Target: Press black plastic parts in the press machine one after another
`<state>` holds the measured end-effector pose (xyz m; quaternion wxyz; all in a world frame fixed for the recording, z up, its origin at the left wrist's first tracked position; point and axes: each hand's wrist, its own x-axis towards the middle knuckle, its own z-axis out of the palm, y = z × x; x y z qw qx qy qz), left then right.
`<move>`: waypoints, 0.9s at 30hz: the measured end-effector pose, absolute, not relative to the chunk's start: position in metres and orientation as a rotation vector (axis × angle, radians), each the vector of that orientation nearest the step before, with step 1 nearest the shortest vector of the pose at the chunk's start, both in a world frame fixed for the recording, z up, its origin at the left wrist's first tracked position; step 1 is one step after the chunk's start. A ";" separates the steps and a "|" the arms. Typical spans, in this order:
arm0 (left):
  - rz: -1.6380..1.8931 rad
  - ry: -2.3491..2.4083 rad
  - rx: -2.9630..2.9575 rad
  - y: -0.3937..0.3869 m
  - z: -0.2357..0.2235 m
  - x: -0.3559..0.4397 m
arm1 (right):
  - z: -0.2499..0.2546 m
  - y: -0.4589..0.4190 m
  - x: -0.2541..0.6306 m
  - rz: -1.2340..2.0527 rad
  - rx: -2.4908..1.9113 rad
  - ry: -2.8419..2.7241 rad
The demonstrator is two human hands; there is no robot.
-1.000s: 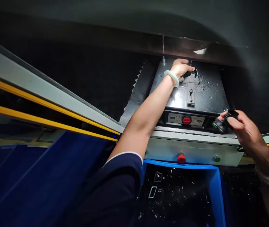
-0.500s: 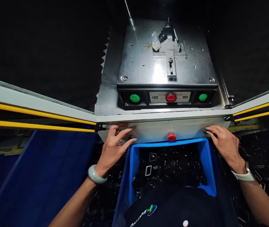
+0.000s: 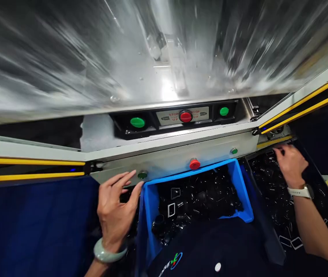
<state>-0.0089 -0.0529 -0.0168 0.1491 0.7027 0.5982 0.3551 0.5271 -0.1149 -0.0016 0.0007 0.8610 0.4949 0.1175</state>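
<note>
Our left hand [image 3: 114, 209] is open with fingers spread, just beside the corner of the ribbed blue plastic crate [image 3: 149, 200], under a round green button [image 3: 142, 175] on the pale metal panel [image 3: 169, 163]. Our right hand [image 3: 290, 165] curls down at glossy black moulded parts [image 3: 270, 184] heaped in a dark tray right of the crate; we cannot tell whether it grips any. Similar black pieces [image 3: 198, 200] fill the crate.

Left wrist [image 3: 108, 239] wears a jade bangle [image 3: 109, 251] — right wrist [image 3: 294, 184], a white watch [image 3: 302, 191].
</note>
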 end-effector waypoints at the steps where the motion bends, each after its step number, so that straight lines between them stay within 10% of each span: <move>1: 1.031 1.693 2.020 -0.059 -0.014 -0.004 | -0.001 -0.123 0.545 0.378 2.691 1.401; 7: 0.892 1.531 2.025 -0.093 -0.003 0.024 | 0.009 -0.129 0.538 0.616 2.628 1.563; 14: 0.174 1.431 2.341 -0.122 -0.008 0.043 | -0.012 -0.116 0.344 -0.520 1.983 2.526; 20: -0.202 1.238 2.416 -0.111 -0.027 0.056 | -0.069 -0.118 0.293 -0.503 1.841 2.340; 27: 0.214 1.278 2.021 -0.100 -0.018 0.043 | -0.055 -0.118 0.323 -0.654 1.913 2.384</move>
